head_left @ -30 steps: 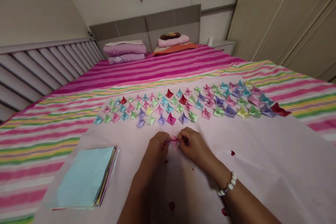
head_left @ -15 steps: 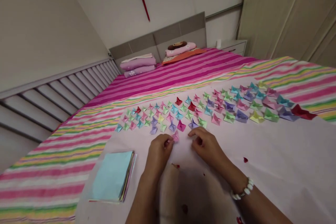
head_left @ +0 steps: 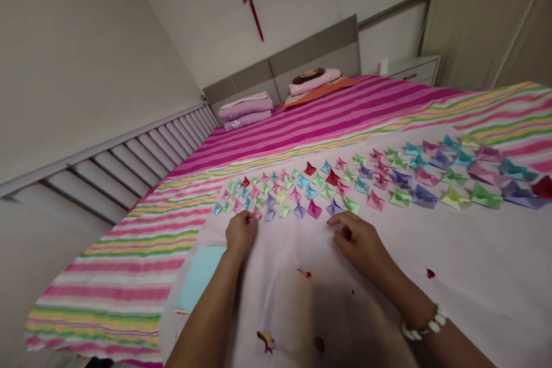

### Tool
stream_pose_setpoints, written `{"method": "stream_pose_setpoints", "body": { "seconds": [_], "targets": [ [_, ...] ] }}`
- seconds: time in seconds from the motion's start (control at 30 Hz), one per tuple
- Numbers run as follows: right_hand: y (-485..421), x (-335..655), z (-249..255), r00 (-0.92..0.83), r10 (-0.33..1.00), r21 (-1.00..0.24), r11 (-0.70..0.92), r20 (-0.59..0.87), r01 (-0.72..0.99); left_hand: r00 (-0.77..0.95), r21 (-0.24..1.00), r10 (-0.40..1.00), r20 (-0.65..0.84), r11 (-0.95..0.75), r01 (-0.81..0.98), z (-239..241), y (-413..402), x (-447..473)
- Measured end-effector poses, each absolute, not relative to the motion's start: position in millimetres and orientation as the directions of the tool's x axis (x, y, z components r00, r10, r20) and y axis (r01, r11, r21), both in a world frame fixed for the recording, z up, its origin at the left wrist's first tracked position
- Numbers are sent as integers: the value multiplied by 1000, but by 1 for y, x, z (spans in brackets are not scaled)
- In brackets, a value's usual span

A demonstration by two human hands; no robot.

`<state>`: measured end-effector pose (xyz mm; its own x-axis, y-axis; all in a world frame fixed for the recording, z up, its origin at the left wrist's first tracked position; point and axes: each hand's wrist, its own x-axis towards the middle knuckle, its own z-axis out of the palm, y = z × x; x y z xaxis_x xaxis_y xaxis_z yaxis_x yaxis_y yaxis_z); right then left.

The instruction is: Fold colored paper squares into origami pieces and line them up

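My left hand (head_left: 241, 233) is closed on a small pink folded paper boat (head_left: 257, 214), which it holds at the near left edge of the rows. Beside that boat stands a purple paper boat (head_left: 269, 215). My right hand (head_left: 356, 236) hovers over the white sheet with its fingers curled but apart, nothing visible in them. Nearest to it are a purple boat (head_left: 334, 207) and a green boat (head_left: 351, 204). Several rows of colourful paper boats spread across the sheet, the larger ones toward the right. A magenta boat (head_left: 314, 209) lies between my hands.
A blue-topped paper stack (head_left: 200, 276) lies at the left, partly covered by my left forearm. The white sheet (head_left: 379, 322) has small red printed marks. Striped bedding (head_left: 142, 241) surrounds it. Folded purple bedding (head_left: 246, 109) and a bed rail (head_left: 142, 146) are farther back.
My left hand has carried the pink boat leftward to the rows' near left edge. My right hand stays near the purple and green boats. The view has shifted left.
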<state>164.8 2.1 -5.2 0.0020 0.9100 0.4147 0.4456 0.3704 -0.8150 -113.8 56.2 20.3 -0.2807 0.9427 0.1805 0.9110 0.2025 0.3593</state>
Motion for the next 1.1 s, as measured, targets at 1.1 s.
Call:
{"method": "stream_pose_setpoints", "body": {
  "seconds": [1.1],
  "targets": [
    [-6,158,-6,-67,924,-827,367,375,426,-342,608,937,62,237,758,11,-94,-189]
  ]
}}
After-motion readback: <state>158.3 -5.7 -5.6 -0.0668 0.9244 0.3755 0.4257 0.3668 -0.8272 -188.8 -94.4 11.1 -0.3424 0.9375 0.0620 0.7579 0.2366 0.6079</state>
